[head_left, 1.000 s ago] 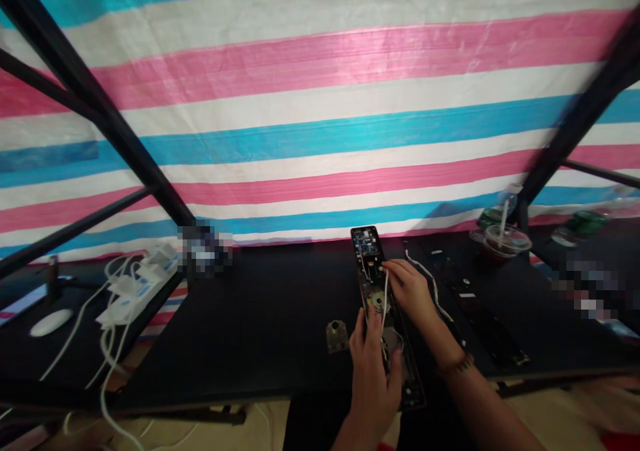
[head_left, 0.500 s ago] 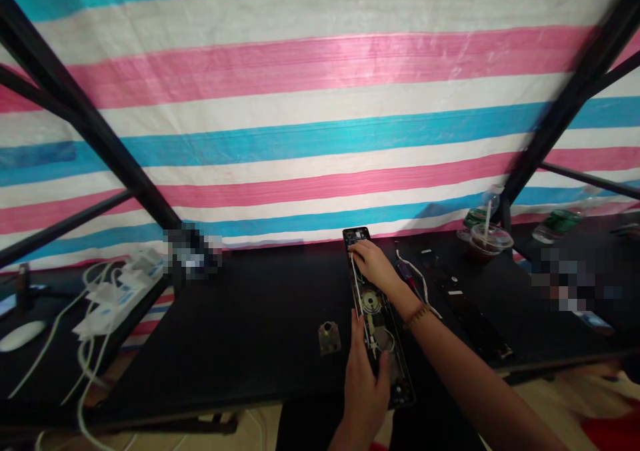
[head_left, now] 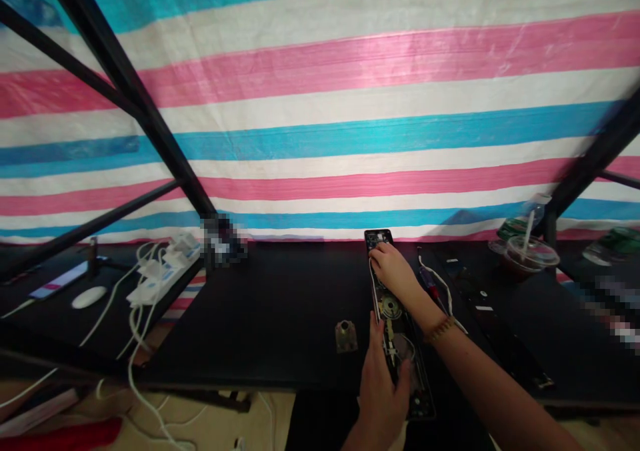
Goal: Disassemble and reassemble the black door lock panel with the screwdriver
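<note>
A long, narrow black device casing (head_left: pixel 425 381) lies opened in front of me, its near end over the table edge. Inside are a circuit board (head_left: pixel 379 236) at the far end and a round metal part (head_left: pixel 391 307) midway. Along its left side runs a white cable (head_left: pixel 374 289). My right hand (head_left: pixel 393 267) reaches over the casing, fingertips pinched on the cable's far end beside the board. My left hand (head_left: pixel 383 377) holds the casing's nearer half, fingers along the left wall and thumb over the inside. A small square metal plate (head_left: pixel 346 337) lies to the left.
To the right are a screwdriver (head_left: pixel 429 281), a loose white cable (head_left: pixel 443 284), a long dark panel (head_left: pixel 500 327) and a lidded drink cup (head_left: pixel 533 254). A white power strip (head_left: pixel 163 277) with cables and a white mouse (head_left: pixel 89 297) sit left. A striped sheet (head_left: pixel 320 117) hangs behind.
My right hand moved from the casing's right side to the board end, carrying the white cable's end, which now lies along the left side. A screwdriver came into sight. The camera view swung.
</note>
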The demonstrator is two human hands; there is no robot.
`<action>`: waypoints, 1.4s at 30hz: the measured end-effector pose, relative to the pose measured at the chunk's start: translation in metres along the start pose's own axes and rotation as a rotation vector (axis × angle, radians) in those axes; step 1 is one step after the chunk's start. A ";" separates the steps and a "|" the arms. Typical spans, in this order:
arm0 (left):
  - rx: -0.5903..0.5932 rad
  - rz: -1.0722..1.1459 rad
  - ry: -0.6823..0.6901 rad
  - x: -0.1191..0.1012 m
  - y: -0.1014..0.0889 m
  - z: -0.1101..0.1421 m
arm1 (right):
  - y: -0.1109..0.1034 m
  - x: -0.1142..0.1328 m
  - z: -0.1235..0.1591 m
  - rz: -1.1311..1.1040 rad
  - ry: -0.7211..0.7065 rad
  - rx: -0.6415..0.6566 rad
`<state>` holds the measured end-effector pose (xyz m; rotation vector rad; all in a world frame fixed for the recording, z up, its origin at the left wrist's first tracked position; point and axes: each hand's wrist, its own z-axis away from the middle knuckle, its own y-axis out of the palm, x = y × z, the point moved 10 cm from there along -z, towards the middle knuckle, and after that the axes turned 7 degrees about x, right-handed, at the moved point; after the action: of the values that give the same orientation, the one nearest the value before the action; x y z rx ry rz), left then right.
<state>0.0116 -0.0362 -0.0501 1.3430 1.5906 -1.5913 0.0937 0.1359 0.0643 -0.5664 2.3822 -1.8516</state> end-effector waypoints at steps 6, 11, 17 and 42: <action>0.037 -0.008 -0.026 0.003 0.004 0.002 | 0.005 0.000 0.003 0.031 0.083 -0.011; 0.068 -0.041 0.003 0.001 0.005 0.002 | 0.004 0.002 0.007 0.038 0.148 -0.041; 0.056 -0.063 -0.008 0.000 0.005 0.002 | 0.004 -0.004 0.011 -0.094 0.104 -0.060; -0.082 -0.119 0.074 -0.007 -0.005 -0.001 | -0.002 -0.017 0.077 -0.398 0.211 -0.289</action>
<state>0.0104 -0.0365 -0.0419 1.2994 1.7906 -1.5430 0.1317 0.0702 0.0420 -0.9801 2.8785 -1.7849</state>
